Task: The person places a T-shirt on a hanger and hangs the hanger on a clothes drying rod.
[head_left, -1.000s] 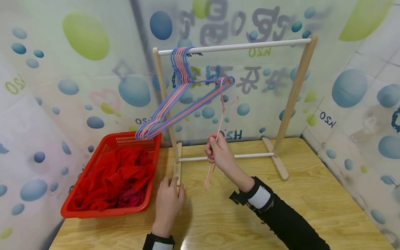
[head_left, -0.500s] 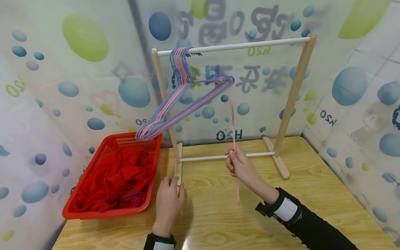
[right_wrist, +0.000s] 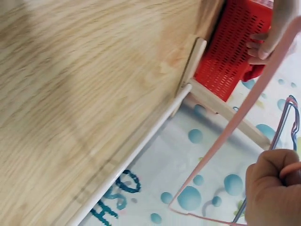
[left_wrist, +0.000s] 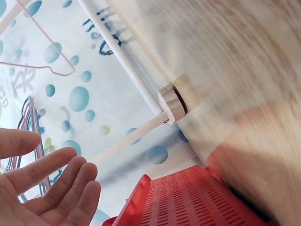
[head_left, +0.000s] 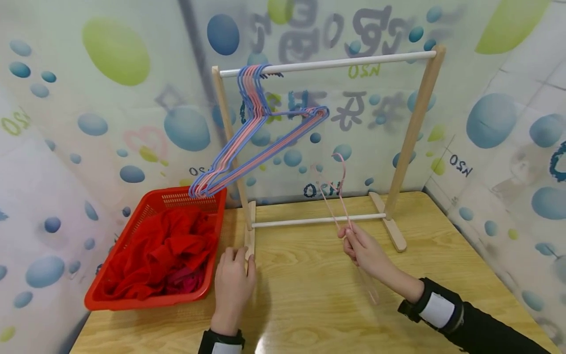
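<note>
My right hand [head_left: 364, 250] pinches a thin pink clothes hanger [right_wrist: 235, 120] by its wire, in front of the rack's lower bar. The hanger is turned partly edge-on, its hook pointing up, with the lower end reaching below the hand. On the left, my left hand [head_left: 234, 290] holds nothing, its fingers loosely bent beside the near end of the rack's left wooden foot [head_left: 250, 241]. Several blue and pink hangers [head_left: 256, 101] hang bunched at the left end of the white top rail [head_left: 353, 63].
A red plastic basket [head_left: 146, 304] filled with red cloth [head_left: 163, 246] stands left of the rack. The rack's right post [head_left: 415, 128] and right foot [head_left: 393, 235] stand at the far right of the wooden table [head_left: 305, 305]. A patterned sheet hangs behind.
My right hand has moved right and down, taking the pink hanger away from the bunch on the rail and turning it. The left hand stays where it was.
</note>
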`<state>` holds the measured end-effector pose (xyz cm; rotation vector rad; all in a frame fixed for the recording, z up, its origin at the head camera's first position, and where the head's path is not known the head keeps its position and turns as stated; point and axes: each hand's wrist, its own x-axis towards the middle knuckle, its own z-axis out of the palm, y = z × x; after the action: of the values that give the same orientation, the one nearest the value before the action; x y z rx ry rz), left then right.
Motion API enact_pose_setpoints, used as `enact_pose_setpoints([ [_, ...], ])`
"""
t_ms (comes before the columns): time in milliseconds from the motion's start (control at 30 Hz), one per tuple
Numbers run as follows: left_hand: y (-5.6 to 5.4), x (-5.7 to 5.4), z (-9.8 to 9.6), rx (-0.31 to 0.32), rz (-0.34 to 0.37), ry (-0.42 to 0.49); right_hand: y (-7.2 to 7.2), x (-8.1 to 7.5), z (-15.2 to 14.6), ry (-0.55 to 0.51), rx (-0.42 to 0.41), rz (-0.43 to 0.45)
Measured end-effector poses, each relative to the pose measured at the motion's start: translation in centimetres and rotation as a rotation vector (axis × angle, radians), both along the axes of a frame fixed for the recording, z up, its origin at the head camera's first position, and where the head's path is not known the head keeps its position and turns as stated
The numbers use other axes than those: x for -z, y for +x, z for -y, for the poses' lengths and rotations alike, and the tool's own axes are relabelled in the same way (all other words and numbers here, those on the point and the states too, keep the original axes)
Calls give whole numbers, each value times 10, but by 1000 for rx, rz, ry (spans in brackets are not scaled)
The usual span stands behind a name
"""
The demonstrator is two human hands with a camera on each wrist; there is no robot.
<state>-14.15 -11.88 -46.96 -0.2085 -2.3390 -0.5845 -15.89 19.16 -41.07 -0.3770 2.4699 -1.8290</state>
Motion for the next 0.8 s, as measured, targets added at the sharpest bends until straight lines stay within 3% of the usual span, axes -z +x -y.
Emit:
enact_pose_setpoints([
  [167,1,-6,2,-4,6,2,1,8,-11,32,-23,-64],
  [367,3,-12,3,-15,11,20,2,17,-21,98,-50,-221],
  [567,4,-13,2,-10,28,29,3,21,-27,130,-51,-232],
  [800,5,-13,0,-8,16,25,8,27,-33,213,13,-297],
])
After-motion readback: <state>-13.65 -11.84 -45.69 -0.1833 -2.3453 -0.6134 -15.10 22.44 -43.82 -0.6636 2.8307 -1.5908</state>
